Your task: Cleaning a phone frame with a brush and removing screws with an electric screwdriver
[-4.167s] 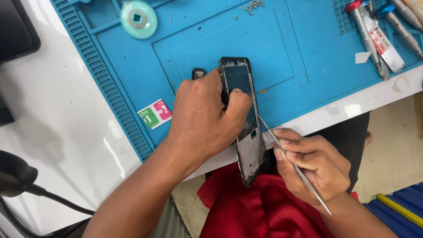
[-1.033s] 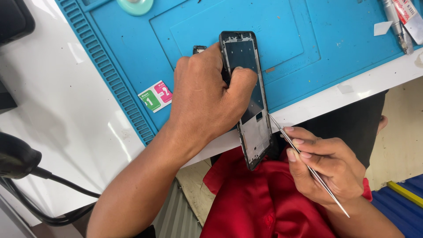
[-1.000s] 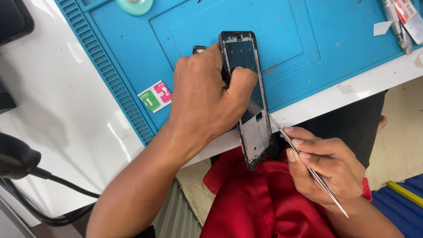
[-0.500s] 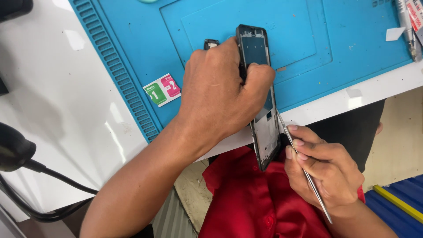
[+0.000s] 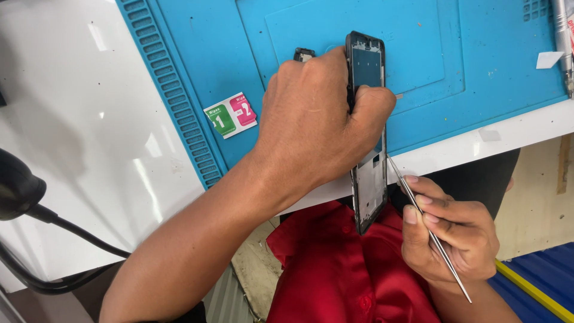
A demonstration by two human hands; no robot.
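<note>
My left hand [image 5: 317,125] grips a black phone frame [image 5: 369,191] by its middle and holds it on edge over the front edge of the blue work mat [image 5: 251,48]. The frame's lower end hangs past the white table toward my red shirt. My right hand [image 5: 451,233] pinches thin metal tweezers [image 5: 427,230], whose tip touches the right side of the frame near its middle.
A small green and pink wipe packet [image 5: 231,114] lies on the mat at the left. A small black part [image 5: 303,54] sits just behind my left hand. A tool handle [image 5: 562,42] shows at the top right. A black cable [image 5: 54,239] runs over the white table [image 5: 89,149].
The phone frame and both hands have shifted slightly right in view. The tweezers' tip stays at the frame's right side. The grips have not changed.
</note>
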